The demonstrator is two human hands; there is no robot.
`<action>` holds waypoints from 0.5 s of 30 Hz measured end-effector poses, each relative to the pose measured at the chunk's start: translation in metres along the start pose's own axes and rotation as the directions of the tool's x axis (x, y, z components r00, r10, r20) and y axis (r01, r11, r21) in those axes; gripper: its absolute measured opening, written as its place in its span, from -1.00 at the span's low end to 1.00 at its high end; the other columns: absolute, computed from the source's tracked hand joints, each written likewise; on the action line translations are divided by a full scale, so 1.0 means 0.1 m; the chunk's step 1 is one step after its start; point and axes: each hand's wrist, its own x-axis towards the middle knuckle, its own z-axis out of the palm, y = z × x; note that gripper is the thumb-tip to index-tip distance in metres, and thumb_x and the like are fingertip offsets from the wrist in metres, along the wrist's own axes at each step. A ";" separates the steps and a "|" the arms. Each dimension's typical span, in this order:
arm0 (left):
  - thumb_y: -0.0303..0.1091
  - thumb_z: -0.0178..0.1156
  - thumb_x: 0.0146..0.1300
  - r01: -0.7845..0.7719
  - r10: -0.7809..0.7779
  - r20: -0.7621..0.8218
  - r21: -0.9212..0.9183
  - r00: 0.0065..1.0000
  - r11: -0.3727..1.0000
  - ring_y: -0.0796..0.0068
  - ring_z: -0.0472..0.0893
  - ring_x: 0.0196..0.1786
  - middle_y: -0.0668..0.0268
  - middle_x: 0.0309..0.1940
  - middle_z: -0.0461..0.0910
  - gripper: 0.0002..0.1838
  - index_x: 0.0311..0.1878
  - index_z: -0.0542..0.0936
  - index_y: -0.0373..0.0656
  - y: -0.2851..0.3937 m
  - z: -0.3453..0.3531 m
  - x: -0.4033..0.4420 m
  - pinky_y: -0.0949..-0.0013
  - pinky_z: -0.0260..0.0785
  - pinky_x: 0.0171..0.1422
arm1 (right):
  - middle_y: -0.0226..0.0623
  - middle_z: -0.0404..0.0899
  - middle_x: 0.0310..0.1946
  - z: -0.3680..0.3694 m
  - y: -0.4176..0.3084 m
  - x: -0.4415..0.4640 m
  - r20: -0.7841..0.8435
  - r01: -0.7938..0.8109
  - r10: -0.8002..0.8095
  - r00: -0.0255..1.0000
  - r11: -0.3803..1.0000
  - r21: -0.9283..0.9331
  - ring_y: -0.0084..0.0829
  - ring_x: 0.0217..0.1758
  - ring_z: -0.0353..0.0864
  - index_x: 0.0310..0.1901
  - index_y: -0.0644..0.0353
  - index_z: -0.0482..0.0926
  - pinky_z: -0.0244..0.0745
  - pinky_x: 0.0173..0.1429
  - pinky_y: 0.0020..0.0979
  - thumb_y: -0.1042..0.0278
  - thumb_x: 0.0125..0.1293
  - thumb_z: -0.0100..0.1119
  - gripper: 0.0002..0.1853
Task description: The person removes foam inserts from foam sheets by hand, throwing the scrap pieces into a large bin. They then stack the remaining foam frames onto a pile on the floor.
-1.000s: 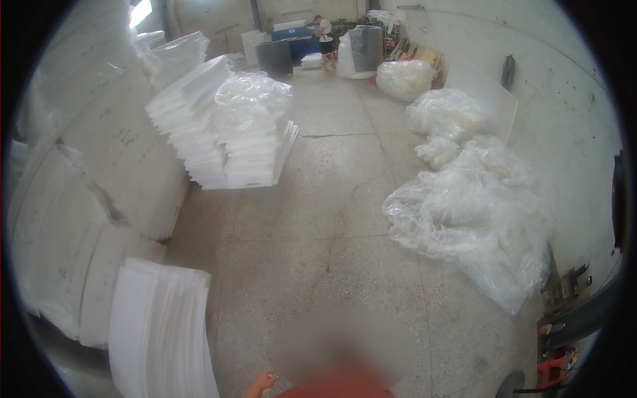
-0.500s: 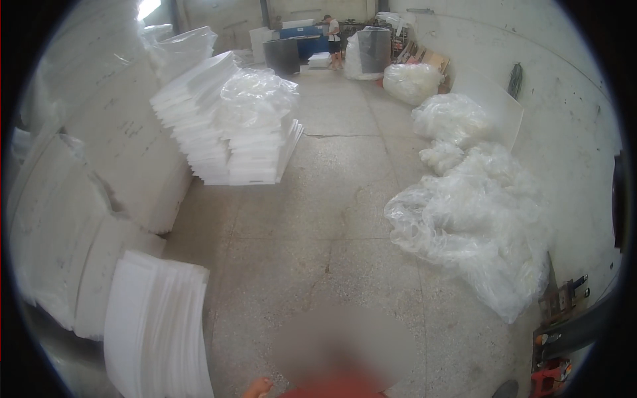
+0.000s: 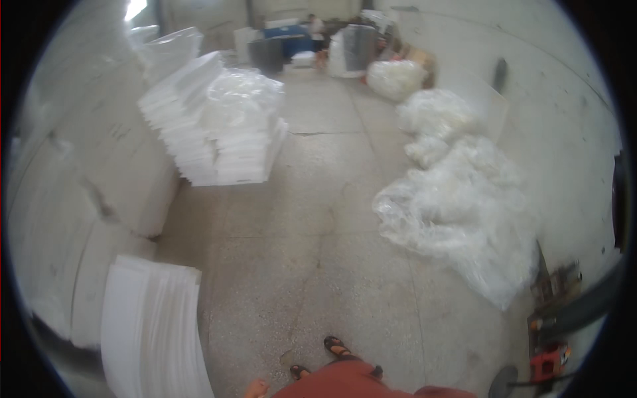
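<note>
My left hand [image 3: 257,388] shows only in part at the bottom edge, beside my red shirt [image 3: 332,383]. It is small and blurred, and nothing can be made out in its fingers. My right hand is outside the picture. Nearest to the left hand stands a stack of thin white sheets [image 3: 151,325] on edge at the lower left. Below me are my feet in dark sandals [image 3: 337,346] on the grey floor [image 3: 298,285].
Tall white stacks [image 3: 109,159] line the left wall. Farther on is a leaning pile of white sheets [image 3: 232,149] topped with clear plastic. Crumpled plastic film [image 3: 464,212] lies along the right. A red stool [image 3: 545,363] stands lower right. Another person [image 3: 316,36] is at the back.
The view has tilted and shifted slightly, so the stacks and film sit a little farther left. My sandals and more of the red shirt now show at the bottom.
</note>
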 end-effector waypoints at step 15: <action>-0.05 0.26 0.12 -0.009 0.009 0.046 0.007 0.999 1.000 0.08 0.65 0.02 0.04 -0.09 0.67 -0.52 0.02 0.65 -0.17 0.30 0.21 -0.02 0.14 0.47 0.12 | -0.21 0.62 -0.11 -0.79 3.02 -1.25 0.016 -0.350 0.426 0.905 0.763 -0.544 -0.11 -0.04 0.58 -0.09 0.07 0.61 0.44 0.11 -0.08 0.18 0.32 0.08 -0.76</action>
